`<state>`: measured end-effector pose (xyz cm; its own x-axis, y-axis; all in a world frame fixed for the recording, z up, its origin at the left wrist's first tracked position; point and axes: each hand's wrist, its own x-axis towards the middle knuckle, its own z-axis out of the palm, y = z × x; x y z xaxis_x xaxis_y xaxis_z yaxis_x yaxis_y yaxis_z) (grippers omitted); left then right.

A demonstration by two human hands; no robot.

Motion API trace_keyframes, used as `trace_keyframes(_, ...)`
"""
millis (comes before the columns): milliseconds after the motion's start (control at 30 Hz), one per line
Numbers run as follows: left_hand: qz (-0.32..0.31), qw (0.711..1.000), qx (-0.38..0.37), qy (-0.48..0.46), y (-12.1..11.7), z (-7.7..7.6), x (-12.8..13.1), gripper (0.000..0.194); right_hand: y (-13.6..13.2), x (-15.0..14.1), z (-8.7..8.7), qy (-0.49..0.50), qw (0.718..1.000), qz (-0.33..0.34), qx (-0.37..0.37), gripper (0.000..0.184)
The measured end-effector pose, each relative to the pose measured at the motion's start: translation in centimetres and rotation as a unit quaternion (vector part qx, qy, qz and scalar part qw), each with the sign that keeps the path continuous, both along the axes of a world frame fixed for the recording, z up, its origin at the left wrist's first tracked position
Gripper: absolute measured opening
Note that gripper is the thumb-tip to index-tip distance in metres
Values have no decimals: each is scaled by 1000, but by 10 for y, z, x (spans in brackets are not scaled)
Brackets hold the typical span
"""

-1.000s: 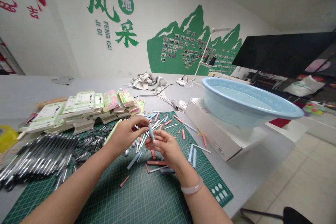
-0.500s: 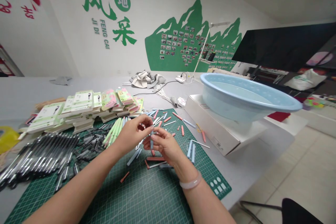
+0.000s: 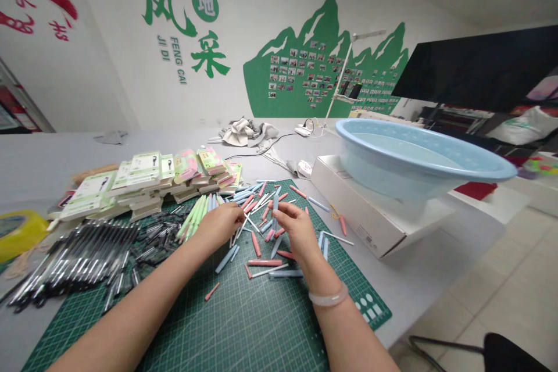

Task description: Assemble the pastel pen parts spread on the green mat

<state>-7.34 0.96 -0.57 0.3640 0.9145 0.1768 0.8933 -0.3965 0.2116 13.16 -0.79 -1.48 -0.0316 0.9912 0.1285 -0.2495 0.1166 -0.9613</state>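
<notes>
My right hand (image 3: 296,225) pinches a light blue pen barrel (image 3: 275,208) and holds it upright over the cutting mat. To its left, my left hand (image 3: 221,223) is low with curled fingers among thin white pen refills (image 3: 253,223); whether it grips one is hidden. Pink pen parts (image 3: 256,244) and blue pen parts (image 3: 225,260) lie scattered around both hands. Light green pen barrels (image 3: 192,218) are bunched beside my left wrist. Nearer me, a small pink piece (image 3: 212,292) lies alone.
The green cutting mat (image 3: 244,325) covers much of the grey table. Many black pens (image 3: 82,256) lie at left, with stacked cardboard packs (image 3: 146,168) behind. At right, a blue basin (image 3: 392,171) stands on a white box (image 3: 349,209). Yellow tape (image 3: 26,232) is far left.
My hands were together at a blue pen part and have come apart. The left lowered towards the refills; the right kept the blue barrel and shifted right. The view turned slightly left.
</notes>
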Motion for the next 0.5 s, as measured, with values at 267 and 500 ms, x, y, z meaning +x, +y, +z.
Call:
trace_keyframes(267, -78, 996, 5, 30, 29, -3, 14, 18, 7, 3, -9, 34, 999, -2, -14, 29)
trace_keyframes(500, -148, 986, 21, 69, 30, -6, 23, 14, 6, 2, -6, 53, 999, -9, -12, 22)
